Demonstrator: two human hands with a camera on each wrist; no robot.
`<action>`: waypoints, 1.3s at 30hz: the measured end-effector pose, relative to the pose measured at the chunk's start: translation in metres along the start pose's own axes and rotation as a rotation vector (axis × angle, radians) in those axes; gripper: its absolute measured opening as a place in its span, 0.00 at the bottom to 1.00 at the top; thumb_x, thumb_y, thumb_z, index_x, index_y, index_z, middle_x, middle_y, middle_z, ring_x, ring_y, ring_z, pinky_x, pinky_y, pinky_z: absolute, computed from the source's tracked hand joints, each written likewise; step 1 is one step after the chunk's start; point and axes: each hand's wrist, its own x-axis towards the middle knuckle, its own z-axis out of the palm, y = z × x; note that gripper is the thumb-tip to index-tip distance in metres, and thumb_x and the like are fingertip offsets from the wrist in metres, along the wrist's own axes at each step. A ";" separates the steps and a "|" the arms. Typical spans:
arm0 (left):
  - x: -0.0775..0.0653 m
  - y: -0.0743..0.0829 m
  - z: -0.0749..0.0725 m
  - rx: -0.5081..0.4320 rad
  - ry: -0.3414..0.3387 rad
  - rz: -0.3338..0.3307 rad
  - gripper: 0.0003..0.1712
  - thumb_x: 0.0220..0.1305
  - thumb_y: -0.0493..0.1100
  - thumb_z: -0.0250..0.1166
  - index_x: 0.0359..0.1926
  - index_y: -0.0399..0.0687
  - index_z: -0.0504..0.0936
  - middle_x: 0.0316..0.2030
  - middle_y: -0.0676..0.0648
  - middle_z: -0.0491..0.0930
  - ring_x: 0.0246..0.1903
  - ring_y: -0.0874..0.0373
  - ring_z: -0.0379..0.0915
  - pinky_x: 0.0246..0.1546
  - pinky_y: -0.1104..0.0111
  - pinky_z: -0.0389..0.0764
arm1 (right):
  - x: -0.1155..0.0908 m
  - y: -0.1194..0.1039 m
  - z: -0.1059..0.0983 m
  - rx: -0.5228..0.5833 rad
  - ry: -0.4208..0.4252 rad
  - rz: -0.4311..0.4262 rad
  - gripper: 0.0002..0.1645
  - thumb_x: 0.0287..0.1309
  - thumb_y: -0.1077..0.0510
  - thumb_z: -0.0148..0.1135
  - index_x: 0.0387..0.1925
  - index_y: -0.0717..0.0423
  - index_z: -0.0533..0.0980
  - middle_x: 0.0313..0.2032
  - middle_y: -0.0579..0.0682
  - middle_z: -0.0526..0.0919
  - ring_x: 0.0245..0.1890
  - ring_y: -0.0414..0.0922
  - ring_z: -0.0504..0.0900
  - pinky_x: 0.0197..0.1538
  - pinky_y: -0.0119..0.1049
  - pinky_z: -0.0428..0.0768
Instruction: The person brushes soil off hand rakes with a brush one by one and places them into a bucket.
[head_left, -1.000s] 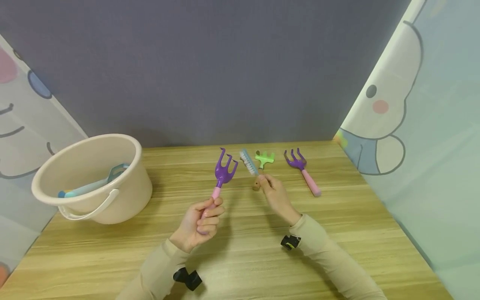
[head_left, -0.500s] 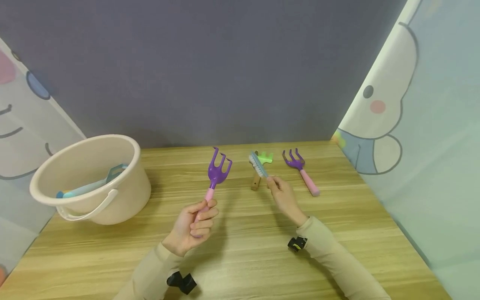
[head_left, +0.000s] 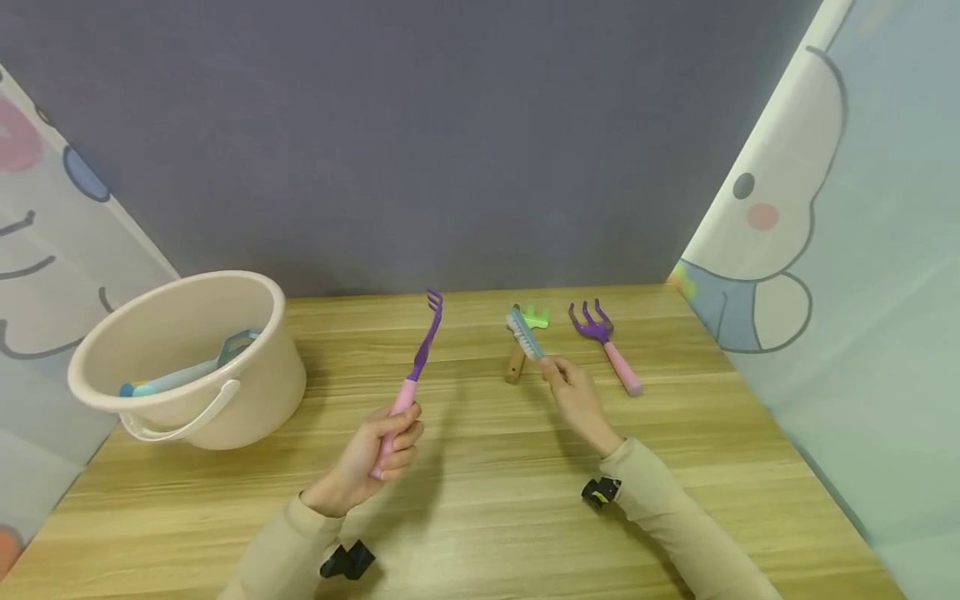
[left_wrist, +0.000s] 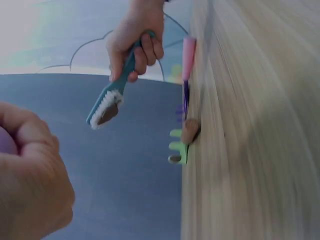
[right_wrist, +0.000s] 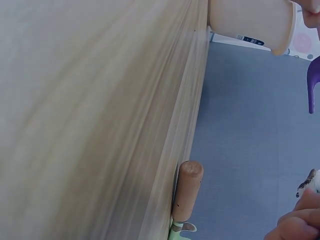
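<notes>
My left hand [head_left: 378,458] grips the pink handle of a purple three-pronged hand rake [head_left: 426,342], raised over the table and seen nearly edge-on. One purple prong end [right_wrist: 313,85] shows in the right wrist view. My right hand [head_left: 581,404] holds a blue brush [head_left: 527,333] by its handle, above the table. In the left wrist view the brush's white bristles [left_wrist: 99,109] carry a brown patch. Under the brush in the head view lies a small green rake [head_left: 537,319] with a wooden handle [head_left: 514,367], partly covered. It has a brown spot on its head [left_wrist: 175,159].
A second purple hand rake [head_left: 609,346] with a pink handle lies right of the green one. At the left stands a cream bucket [head_left: 262,392] with a light-blue tool [head_left: 180,375] inside. A dark panel [head_left: 480,150] rises behind the table [head_left: 480,533].
My left hand has moved slightly left and nearer, turning its hand rake from face-on to edge-on. My right hand has carried the brush rightward, over the green rake, farther from the purple one I hold.
</notes>
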 end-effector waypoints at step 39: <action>-0.076 0.113 0.032 1.999 0.862 0.217 0.09 0.62 0.43 0.55 0.33 0.40 0.68 0.13 0.48 0.64 0.12 0.56 0.57 0.12 0.68 0.56 | -0.001 -0.002 -0.009 -0.058 -0.010 0.007 0.24 0.68 0.49 0.42 0.36 0.66 0.75 0.13 0.43 0.60 0.11 0.33 0.54 0.14 0.28 0.55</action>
